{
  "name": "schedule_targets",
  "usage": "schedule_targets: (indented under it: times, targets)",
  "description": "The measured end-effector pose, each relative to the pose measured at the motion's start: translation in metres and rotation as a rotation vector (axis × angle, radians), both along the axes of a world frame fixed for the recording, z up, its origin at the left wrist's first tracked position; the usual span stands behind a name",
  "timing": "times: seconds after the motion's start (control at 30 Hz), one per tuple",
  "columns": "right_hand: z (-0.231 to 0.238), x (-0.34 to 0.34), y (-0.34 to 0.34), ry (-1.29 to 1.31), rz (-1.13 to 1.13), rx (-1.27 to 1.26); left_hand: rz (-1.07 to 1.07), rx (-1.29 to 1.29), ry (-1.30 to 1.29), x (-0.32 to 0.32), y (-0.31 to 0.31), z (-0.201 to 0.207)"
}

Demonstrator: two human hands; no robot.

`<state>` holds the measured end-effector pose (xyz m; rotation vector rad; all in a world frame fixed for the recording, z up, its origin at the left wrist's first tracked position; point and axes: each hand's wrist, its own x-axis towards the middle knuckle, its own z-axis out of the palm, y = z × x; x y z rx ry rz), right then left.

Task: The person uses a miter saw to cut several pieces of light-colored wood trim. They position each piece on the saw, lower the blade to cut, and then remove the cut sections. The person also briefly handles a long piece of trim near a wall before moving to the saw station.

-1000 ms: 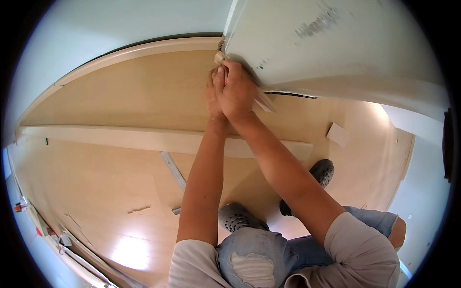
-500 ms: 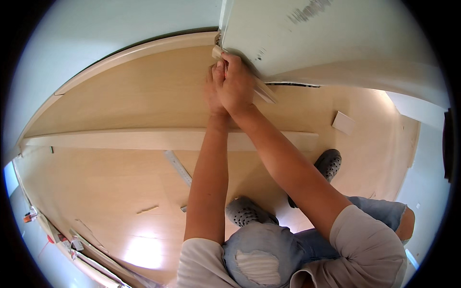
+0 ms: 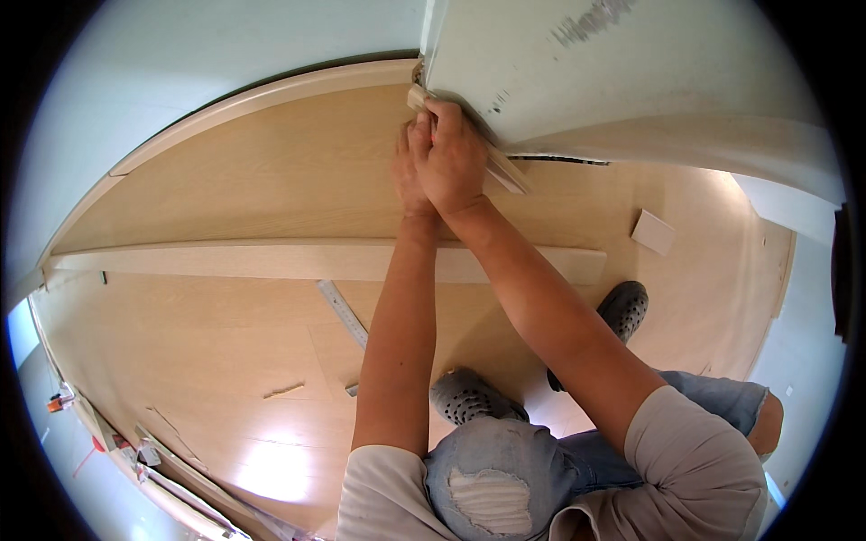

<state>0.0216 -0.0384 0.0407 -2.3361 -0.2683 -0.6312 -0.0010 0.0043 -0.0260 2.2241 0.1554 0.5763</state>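
The short trim piece point(image 3: 510, 173) stood at the far edge of the floor point(image 3: 225, 334), along the foot of the jutting wall point(image 3: 649, 81), near its inner corner. It seemed light and stiff, smooth enough to slide a little, its thin edges likely to chip; its middle looked the best place to hold. It was pale, wood-coloured and straight, with a lengthwise ridge. The right hand's point(image 3: 456, 164) fingers were curled closed over it; the left hand's point(image 3: 409, 176) were partly hidden, their grip impossible to tell.
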Motion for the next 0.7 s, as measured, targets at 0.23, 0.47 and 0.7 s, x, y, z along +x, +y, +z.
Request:
schedule_targets:
  times: [0.23,0.47,0.7]
  targets:
    - [0.001,0.000,0.001,0.014,-0.001,0.005,0.031,0.009,0.006,0.001,0.000,-0.007]
    - [0.005,0.001,-0.004,0.040,0.014,0.024,0.013,0.012,0.037,0.002,-0.003,0.008]
    - [0.058,-0.032,-0.050,0.064,0.328,0.115,0.005,-0.252,0.013,-0.002,0.001,0.015]
